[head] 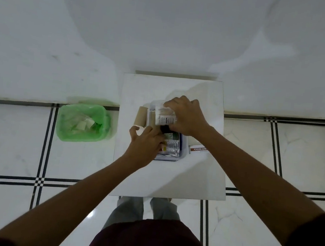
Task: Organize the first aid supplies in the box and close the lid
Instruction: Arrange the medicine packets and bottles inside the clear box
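A clear plastic box [182, 155] stands on a small white table [169, 179]. Inside lie foil blister packs [172, 147] and a green-labelled item [171, 136]. My right hand [186, 117] grips a clear packet of cotton swabs [163, 116] over the far end of the box. My left hand [145, 143] reaches into the box's left side, fingers spread over the contents; whether it holds anything is hidden. A tan bandage roll [140, 116] lies on the table just left of the box. A povidone-iodine carton [198, 148] lies to the right, partly under my right forearm.
A green bin [83, 120] lined with a green bag and holding scraps of wrapper stands on the tiled floor left of the table. A white wall rises behind the table. My legs are below the table's near edge.
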`<state>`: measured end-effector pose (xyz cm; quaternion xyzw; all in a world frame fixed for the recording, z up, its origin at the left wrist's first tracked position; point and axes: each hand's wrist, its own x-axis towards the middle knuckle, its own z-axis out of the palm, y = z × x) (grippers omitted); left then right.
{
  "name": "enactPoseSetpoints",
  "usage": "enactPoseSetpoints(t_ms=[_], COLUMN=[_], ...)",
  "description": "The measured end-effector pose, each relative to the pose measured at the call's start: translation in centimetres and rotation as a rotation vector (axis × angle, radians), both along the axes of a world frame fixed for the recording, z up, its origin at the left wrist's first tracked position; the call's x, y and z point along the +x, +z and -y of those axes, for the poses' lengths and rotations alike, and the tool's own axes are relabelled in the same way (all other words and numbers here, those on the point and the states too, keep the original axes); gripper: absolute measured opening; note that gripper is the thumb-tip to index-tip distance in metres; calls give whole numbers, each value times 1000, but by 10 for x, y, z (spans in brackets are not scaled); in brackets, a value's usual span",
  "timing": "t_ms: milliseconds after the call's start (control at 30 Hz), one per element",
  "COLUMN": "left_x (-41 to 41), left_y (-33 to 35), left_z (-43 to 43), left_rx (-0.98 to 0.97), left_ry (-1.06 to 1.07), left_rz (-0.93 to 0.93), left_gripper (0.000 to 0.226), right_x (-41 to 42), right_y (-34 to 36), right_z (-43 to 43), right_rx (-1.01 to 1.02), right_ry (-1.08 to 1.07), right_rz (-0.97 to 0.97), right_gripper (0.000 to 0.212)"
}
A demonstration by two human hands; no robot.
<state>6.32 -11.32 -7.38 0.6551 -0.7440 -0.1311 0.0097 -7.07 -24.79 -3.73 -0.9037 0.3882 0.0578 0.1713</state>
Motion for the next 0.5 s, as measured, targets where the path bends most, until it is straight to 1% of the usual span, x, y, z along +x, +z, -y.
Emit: enactPoseSetpoints(t_ms=[67,133,200,267,333,433,500], left_x=[1,5,9,9,8,10,10], left_y=[-4,-4,-5,-5,-8,-10,-10], left_z=[-11,-16,-16,-18,-20,-19,-18], left_rx=[-133,-258,-314,-280,-229,-186,-184], left_ry=[1,25,18,-56,-128,-162,-183], left_rz=[31,8,-26,-14,21,39,24], left_gripper=[32,26,17,15,21,34,37], right_x=[0,-1,-3,-6,-10,-16,-19], right_y=[-7,-13,-17,-19,-20,-24,-26], right_z=[-4,-8,-11,-11,-12,-17,-23], right_rx=[-41,-57,-50,-40,-11,-50,-52], right_ry=[25,27,12,-2,-39,-44,-31], right_rz=[-26,-27,-21,-10,21,83,99], right_gripper=[57,54,53,54,54,42,36])
